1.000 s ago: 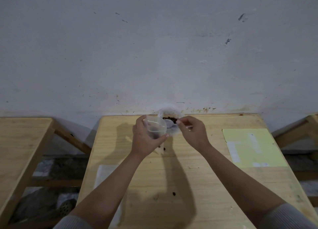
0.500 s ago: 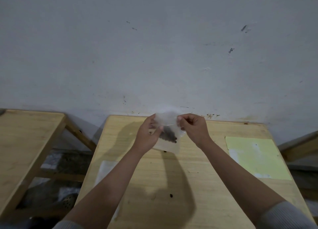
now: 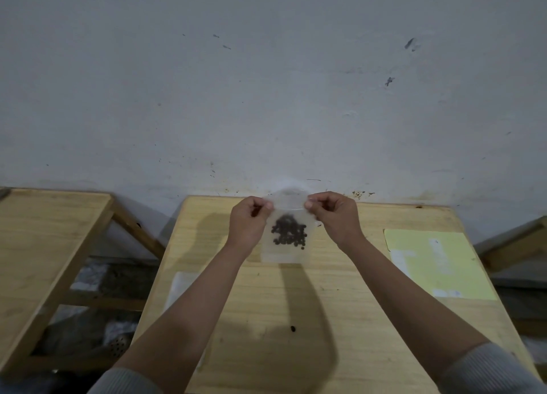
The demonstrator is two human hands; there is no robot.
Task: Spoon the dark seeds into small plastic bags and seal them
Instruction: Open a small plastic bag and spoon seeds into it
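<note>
Scuffed white wall (image 3: 266, 82) behind three wooden tables (image 3: 340, 305) (dim light).

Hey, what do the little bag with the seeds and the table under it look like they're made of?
The small bag looks like thin clear plastic, slightly frosted: the dark seeds and the table show through it. The table looks like pale wood with a smooth, matte finish; faint grain lines run along its top. Whether it is solid wood or veneer cannot be told.

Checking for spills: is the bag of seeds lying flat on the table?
No, the bag hangs above the table, with the left hand and right hand each pinching a top corner.
</note>
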